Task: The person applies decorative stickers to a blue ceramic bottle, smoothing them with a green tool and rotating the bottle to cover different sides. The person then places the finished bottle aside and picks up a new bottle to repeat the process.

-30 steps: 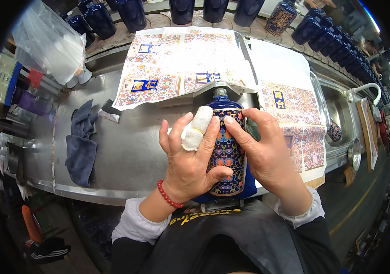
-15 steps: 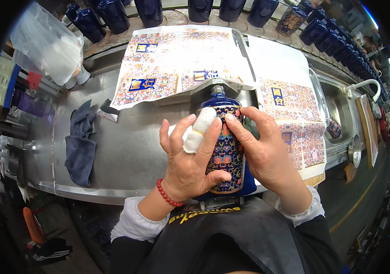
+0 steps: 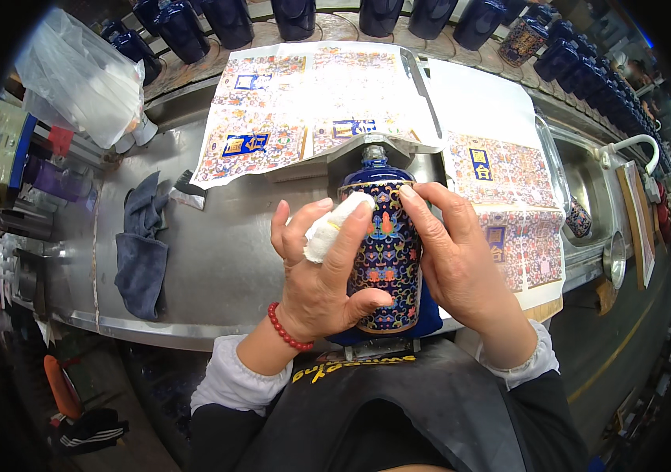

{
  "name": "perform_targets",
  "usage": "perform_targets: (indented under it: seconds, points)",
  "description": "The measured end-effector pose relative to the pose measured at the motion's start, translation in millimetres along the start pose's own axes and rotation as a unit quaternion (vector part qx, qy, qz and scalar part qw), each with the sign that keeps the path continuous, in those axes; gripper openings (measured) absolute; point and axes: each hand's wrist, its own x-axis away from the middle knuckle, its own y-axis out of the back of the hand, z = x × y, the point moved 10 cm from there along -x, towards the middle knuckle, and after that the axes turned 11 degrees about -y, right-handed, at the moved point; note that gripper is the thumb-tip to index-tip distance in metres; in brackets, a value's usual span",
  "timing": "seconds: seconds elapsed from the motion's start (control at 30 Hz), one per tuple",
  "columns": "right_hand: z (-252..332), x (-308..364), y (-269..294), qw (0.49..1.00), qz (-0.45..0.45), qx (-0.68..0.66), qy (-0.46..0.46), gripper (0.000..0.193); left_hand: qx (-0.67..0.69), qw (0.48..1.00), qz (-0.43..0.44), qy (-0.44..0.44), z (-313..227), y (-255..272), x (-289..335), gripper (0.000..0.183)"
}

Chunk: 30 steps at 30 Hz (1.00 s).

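A dark blue bottle (image 3: 386, 236) with a colourful floral decal around its body lies in front of me, its neck pointing away. My left hand (image 3: 312, 275) is at its left side with fingers spread, the thumb and index finger over the decal. A white cloth wrap (image 3: 327, 234) with a yellow band seems to cover one finger of that hand. Along the right side my right hand (image 3: 465, 263) rests with fingers stretched, its fingertips at the decal's upper right edge. Blue cloth (image 3: 427, 315) shows under the bottle's near end.
Printed decal sheets (image 3: 261, 110) lie beyond the bottle, with more sheets (image 3: 500, 181) to the right. A dark grey cloth (image 3: 140, 252) lies on the steel table (image 3: 209, 259). Blue bottles (image 3: 294, 17) line the slatted conveyor (image 3: 331, 25) at the back. A sink (image 3: 596, 189) is at right.
My left hand has shifted slightly left and down, and the wrap with it. My right fingertips have moved a little to the right. Bottles on the conveyor have travelled right.
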Motion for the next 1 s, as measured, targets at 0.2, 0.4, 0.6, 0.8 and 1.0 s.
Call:
perform_targets:
  seconds: [0.2,0.4,0.6,0.8,1.0]
  points:
    - [0,-1,0,1.0,0.001,-0.001,0.007,0.063,0.002,1.0,-0.029,0.009,5,7,-1,0.084]
    - [6,-3,1,0.999,0.0,0.041,0.033,0.054,-0.005,0.999,0.018,0.039,9,0,0,0.075]
    - [9,-6,2,0.998,0.004,0.056,0.034,0.053,-0.023,0.999,0.032,0.032,9,-1,-4,0.071]
    - [6,-7,3,0.999,0.01,0.042,0.017,0.055,-0.061,0.997,0.049,0.001,6,1,-9,0.063]
    - [5,-10,2,0.999,0.006,0.035,0.012,0.056,-0.065,0.997,0.051,-0.004,8,-1,-14,0.064]
